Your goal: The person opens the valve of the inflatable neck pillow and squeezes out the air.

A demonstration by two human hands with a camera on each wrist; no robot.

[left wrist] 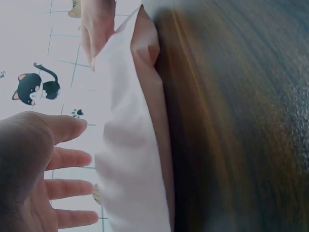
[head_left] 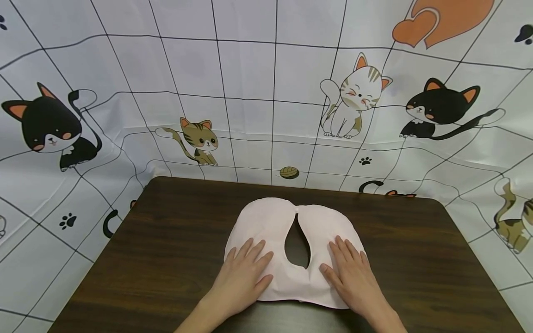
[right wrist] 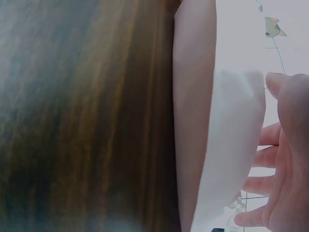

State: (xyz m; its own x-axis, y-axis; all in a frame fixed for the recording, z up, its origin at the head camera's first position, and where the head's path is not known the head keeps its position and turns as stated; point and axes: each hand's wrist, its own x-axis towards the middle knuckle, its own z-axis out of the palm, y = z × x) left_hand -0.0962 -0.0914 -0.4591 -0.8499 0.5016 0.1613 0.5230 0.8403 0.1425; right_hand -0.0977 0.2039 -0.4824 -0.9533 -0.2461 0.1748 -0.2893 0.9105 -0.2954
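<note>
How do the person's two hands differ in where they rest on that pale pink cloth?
The left hand rests on the left lobe of the pale pink cloth; the right hand rests on the right lobe. The left hand's fingers angle toward the right, the right hand's toward the left. Both lie flat with straight, slightly spread fingers, pressing the cloth onto the dark wooden table, either side of its teardrop opening.

Pillow [head_left: 270, 226]: pale pink cloth, matt, smooth, soft-looking, with faint creases.
Table [head_left: 166, 240]: dark brown wood with visible grain, a slight sheen on the surface.
Backdrop [head_left: 250, 92]: thin white printed sheet with cartoon cats, smooth, loosely wrinkled; cloth or plastic, cannot tell.
</note>
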